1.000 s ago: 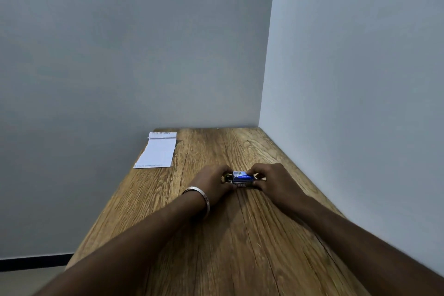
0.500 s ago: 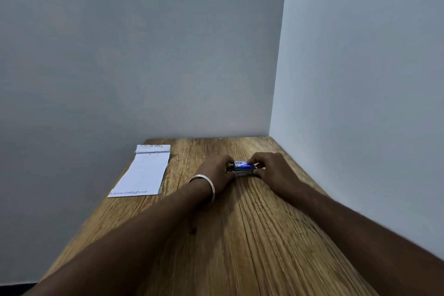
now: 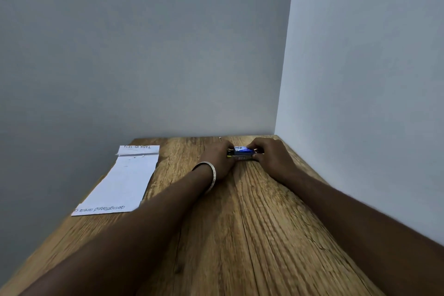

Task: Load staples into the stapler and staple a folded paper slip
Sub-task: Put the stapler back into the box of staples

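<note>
Bracing the stapler (image 3: 242,153) between both hands near the back of the desk (image 3: 252,223), right of centre in the frame, I keep it from sliding while I work toward loading it. My left hand (image 3: 219,160) and right hand (image 3: 271,157) curl round its two ends — fingers (image 3: 255,146) closed on it. The paper slip (image 3: 125,180) lies apart at the left edge, ready for stapling.

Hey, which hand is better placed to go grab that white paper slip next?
Left, probably. The paper slip lies at the table's left edge, nearer the left hand. Both hands grip the small blue item; the right hand would have to cross over.
</note>
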